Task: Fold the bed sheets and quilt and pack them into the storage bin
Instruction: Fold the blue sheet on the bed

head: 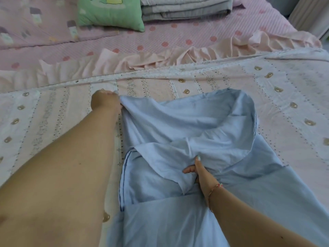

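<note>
A light blue sheet (pixel 187 125) lies rumpled and partly folded in the middle of the bed, on top of a pink bear-print quilt (pixel 267 90). My left hand (pixel 105 102) reaches far forward and grips the sheet's far left corner. My right hand (pixel 199 173) is nearer to me and pinches a bunched fold at the sheet's middle, thumb out to the left. A folded grey and white quilt (pixel 185 8) is stacked at the head of the bed. No storage bin is in view.
A green cushion (pixel 110 13) sits at the back beside the folded stack. A ruffled pink bed skirt edge (pixel 160 57) runs across the pink dotted bed sheet (pixel 160 38). A patterned pillow (pixel 35 24) lies at the back left.
</note>
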A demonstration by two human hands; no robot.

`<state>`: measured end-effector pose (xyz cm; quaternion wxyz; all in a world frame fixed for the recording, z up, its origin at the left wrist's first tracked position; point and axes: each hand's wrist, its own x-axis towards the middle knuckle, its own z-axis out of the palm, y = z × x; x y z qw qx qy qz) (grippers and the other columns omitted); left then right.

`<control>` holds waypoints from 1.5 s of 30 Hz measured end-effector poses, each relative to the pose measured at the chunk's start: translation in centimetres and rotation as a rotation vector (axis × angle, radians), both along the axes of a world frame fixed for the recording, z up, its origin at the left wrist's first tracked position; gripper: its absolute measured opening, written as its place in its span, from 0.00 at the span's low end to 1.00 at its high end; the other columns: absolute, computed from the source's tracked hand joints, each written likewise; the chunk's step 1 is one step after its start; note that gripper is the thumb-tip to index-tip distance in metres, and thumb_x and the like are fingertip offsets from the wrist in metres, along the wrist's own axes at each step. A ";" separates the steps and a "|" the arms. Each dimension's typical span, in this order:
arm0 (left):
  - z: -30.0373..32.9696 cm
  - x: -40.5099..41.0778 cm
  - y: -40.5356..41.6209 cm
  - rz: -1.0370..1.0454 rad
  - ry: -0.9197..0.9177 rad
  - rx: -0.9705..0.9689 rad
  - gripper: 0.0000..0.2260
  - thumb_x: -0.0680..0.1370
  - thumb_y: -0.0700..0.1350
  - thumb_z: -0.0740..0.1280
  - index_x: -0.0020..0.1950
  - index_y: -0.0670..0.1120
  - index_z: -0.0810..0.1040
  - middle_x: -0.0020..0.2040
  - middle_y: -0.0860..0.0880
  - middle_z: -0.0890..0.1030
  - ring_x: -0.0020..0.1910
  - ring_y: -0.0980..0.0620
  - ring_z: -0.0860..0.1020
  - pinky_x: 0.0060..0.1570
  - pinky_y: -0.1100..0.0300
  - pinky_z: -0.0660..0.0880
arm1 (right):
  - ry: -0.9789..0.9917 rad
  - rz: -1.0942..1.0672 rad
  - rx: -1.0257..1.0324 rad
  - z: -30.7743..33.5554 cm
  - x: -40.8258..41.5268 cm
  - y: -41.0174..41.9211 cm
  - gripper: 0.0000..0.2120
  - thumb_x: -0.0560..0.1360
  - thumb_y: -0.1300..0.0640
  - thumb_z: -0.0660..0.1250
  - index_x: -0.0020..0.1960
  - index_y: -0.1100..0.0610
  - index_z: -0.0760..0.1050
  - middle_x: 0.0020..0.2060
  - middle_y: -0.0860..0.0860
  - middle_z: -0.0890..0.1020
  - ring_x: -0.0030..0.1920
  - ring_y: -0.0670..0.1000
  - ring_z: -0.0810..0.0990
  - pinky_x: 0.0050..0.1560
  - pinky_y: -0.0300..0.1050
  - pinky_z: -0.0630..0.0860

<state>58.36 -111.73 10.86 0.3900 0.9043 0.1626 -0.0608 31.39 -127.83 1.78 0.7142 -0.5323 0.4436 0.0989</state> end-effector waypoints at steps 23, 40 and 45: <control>-3.5 -5.1 0.6 0.084 0.111 -0.508 0.32 0.60 0.63 0.76 0.60 0.51 0.77 0.57 0.47 0.81 0.54 0.45 0.80 0.56 0.46 0.78 | 0.010 -0.016 -0.026 -0.6 -0.2 0.1 0.29 0.79 0.40 0.53 0.33 0.60 0.78 0.19 0.45 0.75 0.35 0.49 0.73 0.42 0.40 0.72; -1.7 -3.5 -0.2 0.010 -0.141 -0.405 0.08 0.77 0.43 0.68 0.56 0.45 0.77 0.49 0.50 0.79 0.48 0.52 0.76 0.50 0.60 0.71 | 0.000 -0.013 -0.058 -2.7 0.5 -0.1 0.31 0.80 0.42 0.52 0.31 0.62 0.77 0.18 0.48 0.76 0.32 0.50 0.71 0.33 0.41 0.66; -2.6 -5.2 0.2 -0.058 -0.119 -0.346 0.12 0.78 0.42 0.68 0.61 0.45 0.75 0.53 0.50 0.78 0.51 0.51 0.76 0.50 0.59 0.71 | -0.039 -0.023 -0.086 -2.0 0.1 -0.1 0.28 0.80 0.44 0.53 0.34 0.63 0.76 0.14 0.44 0.71 0.32 0.48 0.69 0.34 0.39 0.66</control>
